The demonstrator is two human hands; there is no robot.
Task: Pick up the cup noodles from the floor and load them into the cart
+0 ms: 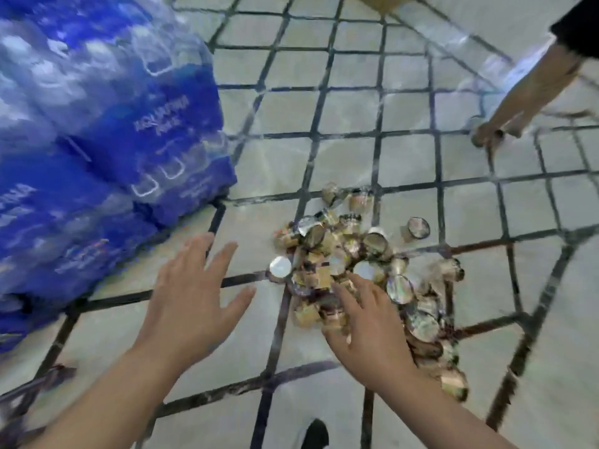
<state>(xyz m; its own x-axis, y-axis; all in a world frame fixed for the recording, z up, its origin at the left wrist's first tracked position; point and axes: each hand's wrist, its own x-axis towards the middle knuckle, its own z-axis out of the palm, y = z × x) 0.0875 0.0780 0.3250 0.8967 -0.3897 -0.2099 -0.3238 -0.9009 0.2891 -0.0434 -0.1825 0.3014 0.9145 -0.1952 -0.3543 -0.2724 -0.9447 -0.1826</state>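
On the floor (324, 124) a pile of cup noodles (356, 270) is reached; both grips released, left hand (191, 296) and right hand (366, 328) empty; loose cups may be scattered if grabbed hastily.

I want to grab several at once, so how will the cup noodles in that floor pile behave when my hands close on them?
The cup noodles are probably light, so several may lift together. Many lie on their sides, so loosened ones will likely roll, like the stray cup apart from the heap. The right hand reaches the heap first; the left hand hovers open.
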